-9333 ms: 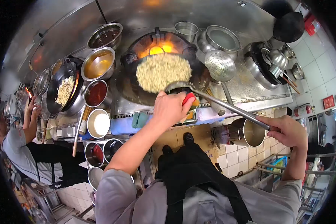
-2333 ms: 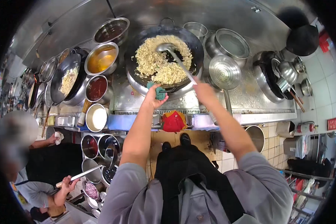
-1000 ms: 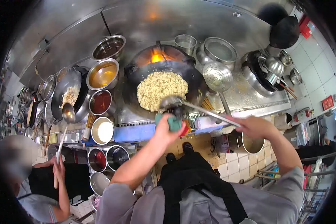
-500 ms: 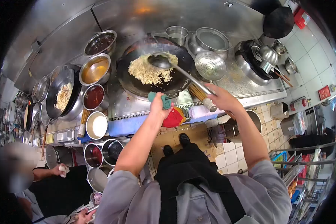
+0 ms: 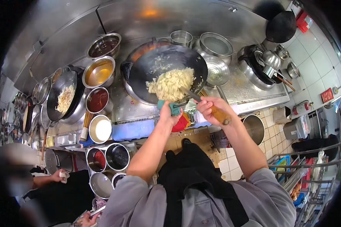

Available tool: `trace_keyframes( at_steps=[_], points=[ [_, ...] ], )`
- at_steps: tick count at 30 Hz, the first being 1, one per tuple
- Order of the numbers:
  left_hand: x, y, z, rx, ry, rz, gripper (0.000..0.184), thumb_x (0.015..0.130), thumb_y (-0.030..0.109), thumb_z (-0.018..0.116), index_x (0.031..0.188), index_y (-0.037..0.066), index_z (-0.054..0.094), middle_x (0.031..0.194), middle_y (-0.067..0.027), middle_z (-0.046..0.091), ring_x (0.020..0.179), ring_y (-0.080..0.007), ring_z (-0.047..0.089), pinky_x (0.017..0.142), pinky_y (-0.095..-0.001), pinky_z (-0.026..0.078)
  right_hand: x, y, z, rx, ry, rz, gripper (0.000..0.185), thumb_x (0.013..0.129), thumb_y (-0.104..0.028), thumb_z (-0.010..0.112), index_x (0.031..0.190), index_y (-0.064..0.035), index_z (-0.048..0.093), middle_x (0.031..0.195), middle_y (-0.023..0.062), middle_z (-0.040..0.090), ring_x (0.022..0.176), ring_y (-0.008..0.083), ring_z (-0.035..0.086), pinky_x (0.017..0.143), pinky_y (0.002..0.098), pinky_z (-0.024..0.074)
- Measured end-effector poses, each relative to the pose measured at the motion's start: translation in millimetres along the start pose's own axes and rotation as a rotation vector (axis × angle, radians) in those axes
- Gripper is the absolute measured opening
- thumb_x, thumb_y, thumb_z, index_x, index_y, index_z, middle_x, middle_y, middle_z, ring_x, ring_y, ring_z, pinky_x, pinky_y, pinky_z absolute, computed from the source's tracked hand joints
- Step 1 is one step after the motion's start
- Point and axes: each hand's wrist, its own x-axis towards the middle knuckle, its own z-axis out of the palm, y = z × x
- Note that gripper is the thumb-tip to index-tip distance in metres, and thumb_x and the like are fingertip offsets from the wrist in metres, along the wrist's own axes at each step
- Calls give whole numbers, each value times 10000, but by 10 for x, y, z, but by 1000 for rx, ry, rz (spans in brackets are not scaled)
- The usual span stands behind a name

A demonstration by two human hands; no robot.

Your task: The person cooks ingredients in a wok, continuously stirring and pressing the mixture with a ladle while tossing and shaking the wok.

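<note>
My left hand point(image 5: 169, 114) is closed round a folded green cloth point(image 5: 174, 108) at the near edge of a black wok point(image 5: 147, 64). The wok is raised and tilted on the burner. Pale yellow fried rice point(image 5: 175, 82) is heaped and blurred by motion on its near right side, with loose grains higher up. In my right hand point(image 5: 212, 107) is the ladle's wooden handle point(image 5: 220, 115); its metal shaft runs into the rice, which hides the bowl. A red and yellow cloth point(image 5: 181, 123) hangs just below my left hand.
Bowls of amber liquid point(image 5: 98, 72) and red sauce point(image 5: 97, 100) stand left of the wok, near a second wok with noodles point(image 5: 66, 97). A perforated strainer point(image 5: 216, 71) sits at right. A co-worker's hand point(image 5: 60, 176) holds a white cloth at lower left.
The wok has tipped up and shifted right, and the rice has slid to its near right side. My right hand has lowered the ladle from above the rice into it.
</note>
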Motion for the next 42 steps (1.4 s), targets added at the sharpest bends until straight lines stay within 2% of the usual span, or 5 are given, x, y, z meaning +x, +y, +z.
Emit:
trace_keyframes(
  at_steps=[7, 12, 30, 38, 42],
  points=[
    [-92, 36, -504, 218, 18, -118, 335, 889, 403, 668, 1071, 135, 581, 989, -48, 603, 937, -207, 570, 730, -372, 524, 279, 461, -259, -352, 49, -138, 43, 999, -155, 497, 985, -134, 463, 745, -29, 490, 577, 61, 469, 513, 244, 418],
    [184, -156, -738, 353, -90, -241, 186, 888, 255, 610, 976, 92, 590, 949, -77, 608, 903, -236, 602, 805, -394, 528, 346, 925, -547, -282, 37, -176, 255, 1000, -167, 496, 1252, -177, 460, 734, -38, 460, 560, 58, 444, 510, 248, 415],
    [-971, -264, -974, 229, 33, -83, 141, 784, 166, 615, 877, 69, 572, 785, -91, 609, 648, -211, 546, 532, -310, 449, -859, 1122, -1011, -139, -151, -19, 122, 989, -148, 495, 1105, -118, 518, 630, -73, 420, 436, 14, 404, 397, 203, 347],
    [-1690, -759, -892, 730, -117, -514, 186, 762, 209, 617, 870, 63, 577, 767, -82, 591, 665, -226, 537, 557, -340, 437, -2204, 2387, -1555, -137, -79, -413, 344, 992, -122, 487, 1328, -171, 433, 646, -64, 364, 454, 0, 381, 390, 202, 367],
    [-1713, -1259, -877, 949, -245, -812, 281, 740, 257, 618, 856, 2, 588, 767, -70, 569, 666, -206, 509, 564, -309, 432, -2342, 3265, -1521, 26, 179, -700, 235, 965, -93, 468, 1183, -161, 414, 648, -61, 376, 457, 7, 382, 391, 204, 375]
  ],
)
